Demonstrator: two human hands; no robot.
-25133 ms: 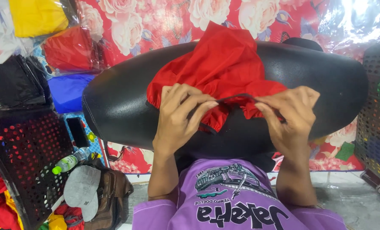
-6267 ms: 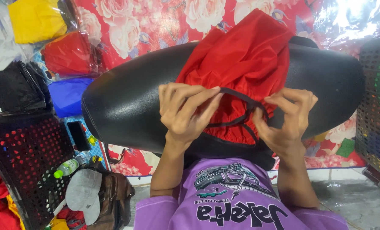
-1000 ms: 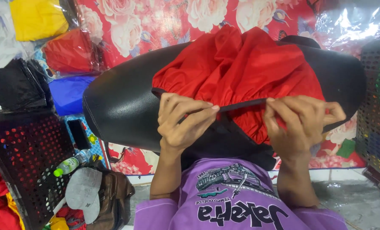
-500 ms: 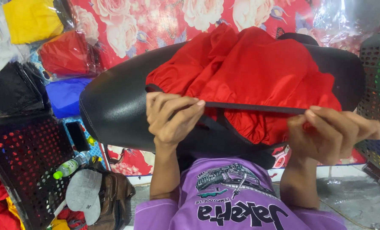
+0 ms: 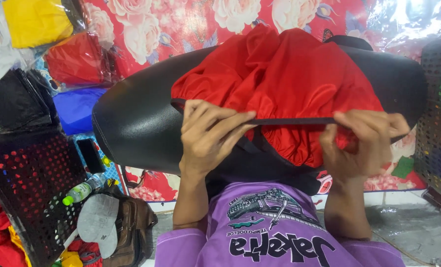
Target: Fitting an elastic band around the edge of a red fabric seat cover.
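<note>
A red garment (image 5: 284,79) lies bunched on a black padded seat (image 5: 131,123). The left hand (image 5: 208,136) and right hand (image 5: 366,141) each pinch its dark waistband (image 5: 292,121) (pulled straight between them). Even tension would keep that band flat.

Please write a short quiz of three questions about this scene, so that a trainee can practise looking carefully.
1. True or false: both hands grip the black band of the red garment.
2. Which surface lies under the garment? A) a black padded cushion B) a wooden table C) a metal tray
3. Which item with a green cap lies at the lower left, beside the grey cap?

Key
1. True: the left hand and the right hand pinch the black band, stretched between them.
2. A, the black padded cushion.
3. The plastic bottle.
</note>
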